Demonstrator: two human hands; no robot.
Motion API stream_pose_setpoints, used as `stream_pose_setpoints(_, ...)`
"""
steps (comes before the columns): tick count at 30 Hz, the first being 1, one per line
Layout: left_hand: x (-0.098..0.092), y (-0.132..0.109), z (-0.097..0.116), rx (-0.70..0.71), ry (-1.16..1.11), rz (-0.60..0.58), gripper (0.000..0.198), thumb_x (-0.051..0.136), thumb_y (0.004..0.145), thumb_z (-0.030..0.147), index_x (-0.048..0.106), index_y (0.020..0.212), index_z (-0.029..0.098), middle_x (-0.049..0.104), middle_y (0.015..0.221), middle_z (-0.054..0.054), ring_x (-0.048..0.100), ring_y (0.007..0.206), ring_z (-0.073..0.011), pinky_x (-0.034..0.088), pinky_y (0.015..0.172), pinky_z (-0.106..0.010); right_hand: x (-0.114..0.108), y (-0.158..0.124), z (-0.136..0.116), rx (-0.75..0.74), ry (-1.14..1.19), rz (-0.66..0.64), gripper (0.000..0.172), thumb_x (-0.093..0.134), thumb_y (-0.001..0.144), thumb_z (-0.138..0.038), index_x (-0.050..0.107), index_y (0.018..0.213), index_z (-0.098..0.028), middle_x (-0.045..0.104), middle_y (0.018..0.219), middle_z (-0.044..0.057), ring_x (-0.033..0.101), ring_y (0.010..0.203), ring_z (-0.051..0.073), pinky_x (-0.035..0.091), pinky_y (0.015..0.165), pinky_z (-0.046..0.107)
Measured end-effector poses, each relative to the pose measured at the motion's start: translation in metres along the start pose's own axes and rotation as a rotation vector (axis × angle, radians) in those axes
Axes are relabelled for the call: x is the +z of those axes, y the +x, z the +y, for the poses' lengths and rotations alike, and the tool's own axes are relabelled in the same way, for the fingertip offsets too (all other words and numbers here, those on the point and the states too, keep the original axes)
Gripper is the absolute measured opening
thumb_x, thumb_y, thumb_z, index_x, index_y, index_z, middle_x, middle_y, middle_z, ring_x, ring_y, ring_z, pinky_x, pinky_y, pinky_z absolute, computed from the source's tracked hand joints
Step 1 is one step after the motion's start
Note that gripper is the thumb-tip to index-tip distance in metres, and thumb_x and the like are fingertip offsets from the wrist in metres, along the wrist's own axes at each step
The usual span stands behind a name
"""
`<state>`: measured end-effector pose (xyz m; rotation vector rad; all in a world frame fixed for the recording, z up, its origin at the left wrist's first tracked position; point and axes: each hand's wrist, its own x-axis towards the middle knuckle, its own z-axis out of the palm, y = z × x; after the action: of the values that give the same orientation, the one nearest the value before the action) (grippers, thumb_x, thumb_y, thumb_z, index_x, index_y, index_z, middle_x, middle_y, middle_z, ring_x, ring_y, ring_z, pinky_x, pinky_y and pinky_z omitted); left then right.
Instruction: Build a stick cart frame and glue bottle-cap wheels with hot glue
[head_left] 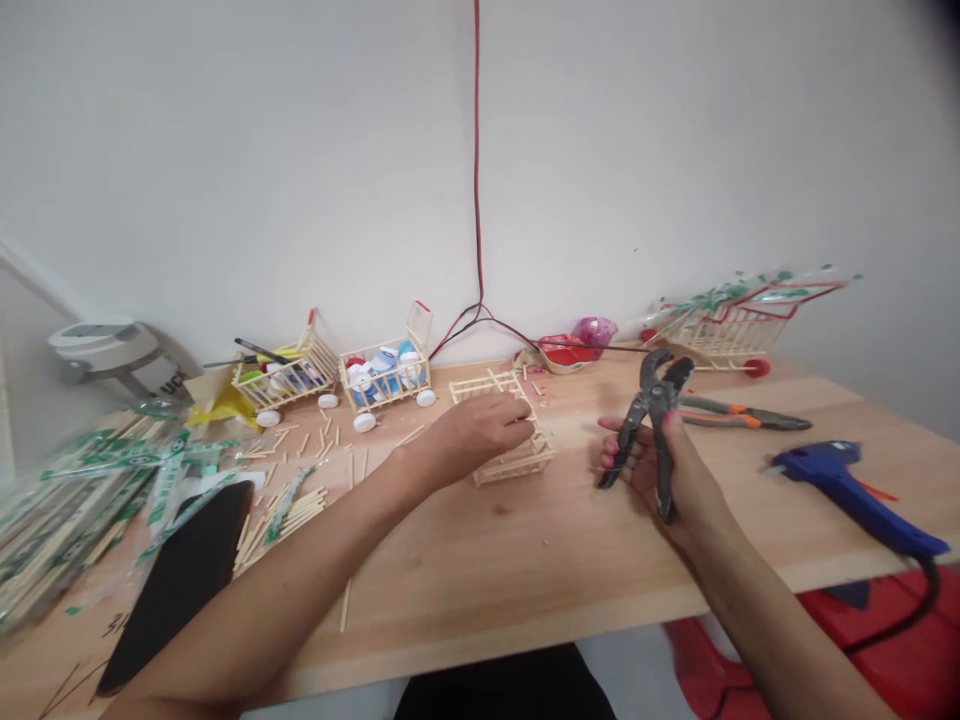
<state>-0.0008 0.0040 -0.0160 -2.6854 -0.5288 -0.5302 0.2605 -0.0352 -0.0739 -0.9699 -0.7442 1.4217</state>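
Note:
My left hand [491, 428] is over a small open frame of thin wooden sticks [514, 468] on the table, and covers part of it. Its fingers are curled together; what they pinch, if anything, is hidden. To the right, my right hand [667, 480] grips a pair of dark pliers [654, 405] above the tabletop. The pliers' jaws point up and are spread, with the handles apart. Cut sticks [304, 510] lie in a loose pile left of the frame.
Two stick carts, one with bottle caps [386, 378] and one with pens [285, 380], stand at the back. Farther right are a red-trimmed cart [739, 335], orange-grey pliers [750, 412] and a blue glue gun [855, 490]. A black phone [184, 580] and bagged sticks [75, 530] lie left.

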Motion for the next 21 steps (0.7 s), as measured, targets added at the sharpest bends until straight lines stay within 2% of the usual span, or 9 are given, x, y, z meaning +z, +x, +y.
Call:
stream_pose_setpoints(6, -0.0011, 0.0056, 0.0017, 0.037, 0.015, -0.021, 0.023, 0.039, 0.098, 0.010, 0.060, 0.090, 0.014, 0.062, 0.091, -0.008, 0.058, 0.086, -0.0164, 0.045, 0.072, -0.027, -0.0013, 0.0002, 0.0004, 0.000, -0.019, -0.013, 0.068, 0.056, 0.076, -0.077, 0.073, 0.095, -0.014, 0.064, 0.071, 0.006, 0.063, 0.064, 0.018, 0.057, 0.064, 0.031)
stream_pose_setpoints(11, 0.0012, 0.0078, 0.0037, 0.077, 0.086, -0.021, 0.022, 0.043, 0.096, 0.009, 0.060, 0.084, 0.013, 0.061, 0.086, -0.007, 0.055, 0.078, -0.0165, 0.043, 0.068, -0.029, -0.0020, 0.0001, 0.0011, -0.009, -0.016, -0.010, 0.069, 0.057, 0.074, -0.078, 0.073, 0.096, -0.015, 0.064, 0.071, 0.006, 0.062, 0.065, 0.018, 0.057, 0.064, 0.030)
stream_pose_setpoints(21, -0.0025, 0.0081, 0.0076, 0.077, 0.118, -0.004, 0.022, 0.043, 0.095, 0.007, 0.059, 0.081, 0.014, 0.059, 0.084, -0.005, 0.052, 0.075, -0.0162, 0.043, 0.067, -0.029, -0.0010, -0.0008, 0.0020, -0.017, -0.025, -0.017, 0.066, 0.055, 0.077, -0.077, 0.074, 0.094, -0.017, 0.064, 0.071, 0.005, 0.063, 0.065, 0.018, 0.057, 0.064, 0.031)
